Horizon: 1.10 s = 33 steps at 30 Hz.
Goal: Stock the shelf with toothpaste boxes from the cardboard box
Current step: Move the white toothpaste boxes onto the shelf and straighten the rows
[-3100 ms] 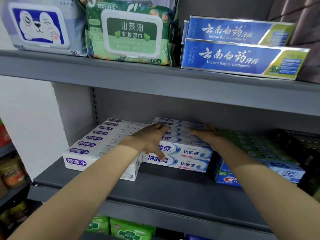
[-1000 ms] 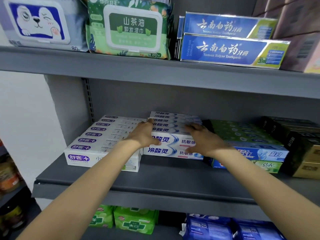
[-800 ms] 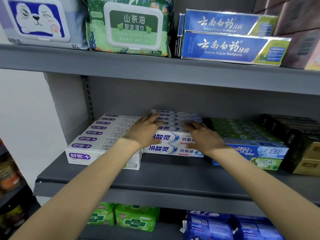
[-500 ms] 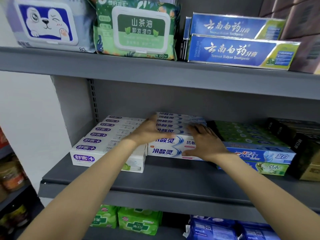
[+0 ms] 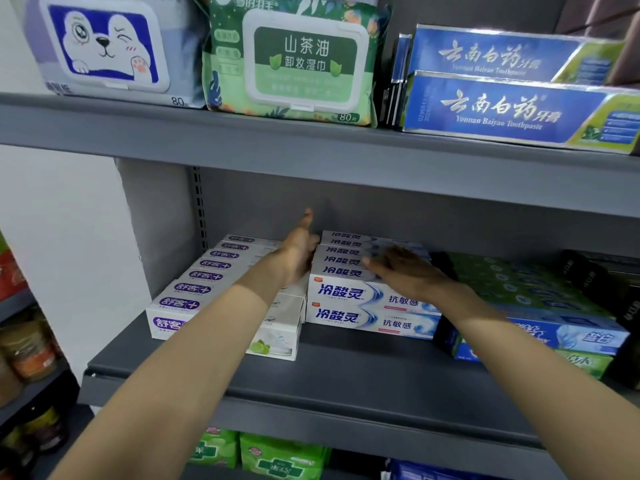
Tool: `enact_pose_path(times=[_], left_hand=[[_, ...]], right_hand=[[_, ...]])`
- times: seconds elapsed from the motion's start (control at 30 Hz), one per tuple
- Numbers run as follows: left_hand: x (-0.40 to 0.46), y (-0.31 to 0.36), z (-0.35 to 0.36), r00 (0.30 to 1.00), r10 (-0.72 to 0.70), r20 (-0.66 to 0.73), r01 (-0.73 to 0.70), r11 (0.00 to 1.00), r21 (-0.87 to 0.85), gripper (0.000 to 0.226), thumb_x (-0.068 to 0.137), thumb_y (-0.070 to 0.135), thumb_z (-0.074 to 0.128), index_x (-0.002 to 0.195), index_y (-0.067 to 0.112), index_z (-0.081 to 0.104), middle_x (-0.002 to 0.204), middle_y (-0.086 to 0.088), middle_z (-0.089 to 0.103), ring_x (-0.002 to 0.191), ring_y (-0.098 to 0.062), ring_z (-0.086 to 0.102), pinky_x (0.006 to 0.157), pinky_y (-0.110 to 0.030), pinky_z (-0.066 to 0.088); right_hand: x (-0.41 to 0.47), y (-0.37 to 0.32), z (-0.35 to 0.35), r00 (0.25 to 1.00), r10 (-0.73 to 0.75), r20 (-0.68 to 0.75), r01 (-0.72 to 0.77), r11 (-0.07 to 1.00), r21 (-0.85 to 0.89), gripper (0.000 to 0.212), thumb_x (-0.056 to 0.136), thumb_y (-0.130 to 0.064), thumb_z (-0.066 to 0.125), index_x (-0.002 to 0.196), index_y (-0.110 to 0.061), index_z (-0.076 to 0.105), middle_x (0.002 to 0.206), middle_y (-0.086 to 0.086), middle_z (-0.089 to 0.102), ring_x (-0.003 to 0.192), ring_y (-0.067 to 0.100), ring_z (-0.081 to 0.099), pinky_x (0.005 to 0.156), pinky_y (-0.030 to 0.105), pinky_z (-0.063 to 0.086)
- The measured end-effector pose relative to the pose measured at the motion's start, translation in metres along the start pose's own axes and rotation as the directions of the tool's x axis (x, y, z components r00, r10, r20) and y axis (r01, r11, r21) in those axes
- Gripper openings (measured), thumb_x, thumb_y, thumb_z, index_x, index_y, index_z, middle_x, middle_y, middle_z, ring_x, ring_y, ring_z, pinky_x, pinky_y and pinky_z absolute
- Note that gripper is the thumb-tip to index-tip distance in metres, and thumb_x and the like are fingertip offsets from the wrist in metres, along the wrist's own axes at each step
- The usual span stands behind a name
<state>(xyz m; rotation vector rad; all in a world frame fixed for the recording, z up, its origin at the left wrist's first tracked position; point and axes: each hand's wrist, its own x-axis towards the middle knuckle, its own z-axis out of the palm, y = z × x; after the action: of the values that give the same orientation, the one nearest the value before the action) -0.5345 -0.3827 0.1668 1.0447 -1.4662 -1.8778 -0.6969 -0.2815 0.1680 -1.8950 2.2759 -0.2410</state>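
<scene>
While both hands are squaring up the stack, the likeliest slip is a sideways shove: the left hand point(image 5: 298, 258) stands on edge against the left end of the white-and-blue toothpaste boxes point(image 5: 367, 299), fingers straight and thumb up, grasping nothing, and a hard push from it could skew the upper boxes out of line or drive them into the green and blue boxes point(image 5: 540, 306) just beside them. A pull toward the front could carry the top layer off the lower one and onto the bare strip of shelf point(image 5: 346, 368) before it. The purple-logo boxes point(image 5: 204, 285) sit touching the left forearm's path, so a careless withdrawal might drag the front one forward. The right hand point(image 5: 401, 271) lies flat on top of the stack, fingers extended and released, pressing rather than gripping; its blur makes the exact fingertip contact hard to tell. The task's cardboard box is not in view.

From left to right the setting runs so: a white wall point(image 5: 69, 220), with jars on a neighbouring rack low down, then the grey metal shelving. Its upper shelf point(image 5: 311, 140) carries a wipes pack with a cartoon dog point(image 5: 104, 50), a green wipes pack point(image 5: 298, 64) and blue Yunnan Baiyao boxes point(image 5: 502, 109). On the middle shelf, dark boxes point(image 5: 595, 282) close the row at far right. Below, green packets point(image 5: 277, 459) show on the next shelf down.
</scene>
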Motion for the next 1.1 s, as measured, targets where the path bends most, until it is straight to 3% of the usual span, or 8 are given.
enact_pose_path(times=[0.27,0.33,0.5,0.63,0.73,0.83,0.97,1.1], left_hand=[[-0.002,-0.003,0.006,0.999,0.028,0.027,-0.031,0.995,0.091,0.051,0.099,0.053,0.023,0.103,0.016,0.058,0.105,-0.016,0.066,0.092,-0.029,0.063,0.081,-0.037,0.048],[0.001,-0.007,0.008,1.0,0.028,0.003,-0.028,0.971,0.238,0.045,0.098,0.046,0.037,0.115,0.009,0.057,0.101,-0.015,0.069,0.086,-0.029,0.065,0.078,-0.037,0.052],[-0.003,-0.009,0.018,0.933,0.36,0.009,-0.226,0.567,0.792,0.029,0.096,0.023,0.049,0.119,0.007,0.054,0.108,-0.011,0.063,0.08,-0.02,0.058,0.066,-0.027,0.045],[-0.015,-0.01,0.044,0.822,0.554,0.134,-0.334,0.279,0.9,0.03,0.096,0.017,0.048,0.124,0.009,0.056,0.134,-0.011,0.05,0.117,-0.027,0.053,0.096,-0.034,0.044],[-0.028,-0.015,0.076,0.7,0.649,0.297,-0.48,0.12,0.869,0.024,0.094,0.015,0.049,0.112,0.008,0.062,0.134,-0.007,0.048,0.125,-0.022,0.046,0.099,-0.032,0.038],[-0.033,-0.019,0.111,0.63,0.656,0.415,-0.555,0.008,0.832,0.022,0.093,0.017,0.047,0.106,0.011,0.064,0.122,-0.004,0.055,0.115,-0.021,0.051,0.093,-0.03,0.039],[-0.033,-0.019,0.157,0.652,0.55,0.521,-0.592,-0.06,0.804,0.029,0.095,0.03,0.048,0.115,0.013,0.06,0.12,-0.004,0.056,0.114,-0.023,0.052,0.093,-0.034,0.044],[-0.027,-0.026,0.198,0.741,0.311,0.595,-0.577,-0.158,0.801,0.08,0.083,0.056,0.06,0.144,0.012,0.033,0.149,-0.005,0.034,0.134,-0.024,0.034,0.108,-0.035,0.033]], right_hand=[[0.009,0.007,0.008,0.997,0.072,-0.016,-0.073,0.994,-0.083,0.082,0.085,-0.073,0.014,0.146,-0.019,0.027,0.157,0.004,0.017,0.145,0.02,0.015,0.115,0.038,0.017],[0.01,0.008,0.01,0.996,0.085,-0.027,-0.087,0.993,-0.084,0.08,0.087,-0.072,0.015,0.146,-0.018,0.028,0.156,0.004,0.019,0.145,0.02,0.016,0.116,0.038,0.018],[-0.004,0.001,0.005,0.981,0.08,-0.176,-0.065,0.994,0.091,0.047,0.095,-0.047,0.037,0.129,-0.017,0.051,0.143,0.007,0.043,0.128,0.024,0.043,0.103,0.035,0.037],[-0.042,0.021,-0.005,0.916,0.065,-0.397,-0.008,0.99,0.143,0.039,0.093,-0.022,0.051,0.13,-0.013,0.052,0.137,0.007,0.048,0.125,0.026,0.046,0.103,0.031,0.036],[-0.074,0.054,-0.012,0.887,0.123,-0.445,-0.082,0.99,0.111,0.036,0.09,-0.016,0.055,0.125,-0.009,0.058,0.132,0.011,0.054,0.125,0.028,0.046,0.102,0.029,0.033],[-0.099,0.09,-0.021,0.877,0.243,-0.414,-0.219,0.97,0.106,0.035,0.092,-0.017,0.053,0.125,-0.006,0.058,0.132,0.015,0.055,0.125,0.03,0.046,0.1,0.029,0.03],[-0.113,0.135,-0.031,0.891,0.361,-0.277,-0.357,0.932,0.065,0.041,0.099,-0.026,0.04,0.139,-0.018,0.044,0.144,0.015,0.042,0.132,0.034,0.038,0.106,0.036,0.034],[-0.115,0.182,-0.031,0.89,0.41,-0.202,-0.428,0.902,-0.054,0.049,0.098,-0.015,0.031,0.145,-0.026,0.027,0.145,0.017,0.036,0.127,0.041,0.039,0.102,0.043,0.04]])
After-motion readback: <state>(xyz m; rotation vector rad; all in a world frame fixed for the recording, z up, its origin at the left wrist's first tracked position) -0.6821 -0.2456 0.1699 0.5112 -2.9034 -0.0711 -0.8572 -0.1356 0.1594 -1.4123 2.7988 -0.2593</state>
